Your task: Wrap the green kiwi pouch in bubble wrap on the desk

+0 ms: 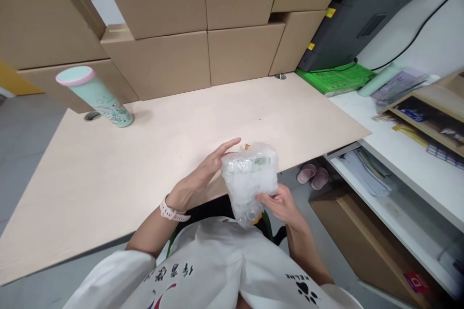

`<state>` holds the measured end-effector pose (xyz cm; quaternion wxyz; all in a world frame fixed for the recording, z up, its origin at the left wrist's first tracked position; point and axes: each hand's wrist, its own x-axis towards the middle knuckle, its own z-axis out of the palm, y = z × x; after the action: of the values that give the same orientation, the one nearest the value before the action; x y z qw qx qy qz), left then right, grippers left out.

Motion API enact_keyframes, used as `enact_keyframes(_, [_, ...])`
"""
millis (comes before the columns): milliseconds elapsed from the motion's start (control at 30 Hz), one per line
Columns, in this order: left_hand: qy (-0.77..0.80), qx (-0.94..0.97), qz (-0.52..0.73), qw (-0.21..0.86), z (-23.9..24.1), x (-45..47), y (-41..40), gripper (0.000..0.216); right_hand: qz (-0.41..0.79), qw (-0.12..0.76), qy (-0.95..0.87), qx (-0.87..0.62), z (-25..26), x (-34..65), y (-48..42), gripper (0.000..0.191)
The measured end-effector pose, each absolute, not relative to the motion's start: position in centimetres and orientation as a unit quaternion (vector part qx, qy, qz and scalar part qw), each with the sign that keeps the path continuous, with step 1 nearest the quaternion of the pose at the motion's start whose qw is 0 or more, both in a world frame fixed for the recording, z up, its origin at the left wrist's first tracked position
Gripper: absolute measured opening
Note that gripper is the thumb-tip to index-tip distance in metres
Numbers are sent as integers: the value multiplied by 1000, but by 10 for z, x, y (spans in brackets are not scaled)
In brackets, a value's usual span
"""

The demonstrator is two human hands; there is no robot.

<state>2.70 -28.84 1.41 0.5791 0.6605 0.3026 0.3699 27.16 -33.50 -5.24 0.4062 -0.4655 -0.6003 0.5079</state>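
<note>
A package in clear bubble wrap, whitish with a faint green mark near its top, is held up at the table's near edge in front of my shirt. My right hand grips its lower right side, thumb on the front and fingers behind. At its upper left is my left hand, fingers stretched out and apart, close to the wrap; whether the fingertips touch it I cannot tell. A small orange-brown piece shows at the package's top edge. What the wrap encloses is too blurred to make out.
A mint tumbler with a pink rim stands at the table's left. Stacked cardboard boxes line the back. A green crate is at the back right, beside a white desk. Pink slippers lie on the floor.
</note>
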Motion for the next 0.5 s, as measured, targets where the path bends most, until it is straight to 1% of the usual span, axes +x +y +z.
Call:
enact_keyframes(100, [326,674,396,532,9,35,-301,98,520,447,-564,-460,-47,261,-329,32])
enact_keyframes(133, [336,673,406,519,7,38,-302,100,522,455,-557,-459,-44,257,-326,32])
enact_keyframes(167, [346,660,418,519,6,41,-302,97,520,458,-554,-462,-40,253,-322,33])
enact_keyframes(267, [382,560,458,575,3,47,-289,71,478,437,-571,-505,-29,242,-298,39])
enact_keyframes(333, [401,499,479,600,-2,44,-272,68,374,421,-611,-555,-25,235,-275,47])
enact_keyframes(400, [419,484,485,596,-11,36,-254,71,234,426,-649,-585,-24,228,-251,64])
enact_keyframes(433, [437,497,480,576,-16,31,-245,72,182,413,-688,-569,-25,224,-240,66])
enact_keyframes(467, [469,523,469,536,-22,27,-238,73,142,387,-730,-545,-26,220,-230,64])
enact_keyframes(500, [513,557,455,468,-27,22,-233,74,112,355,-769,-519,-28,215,-222,60])
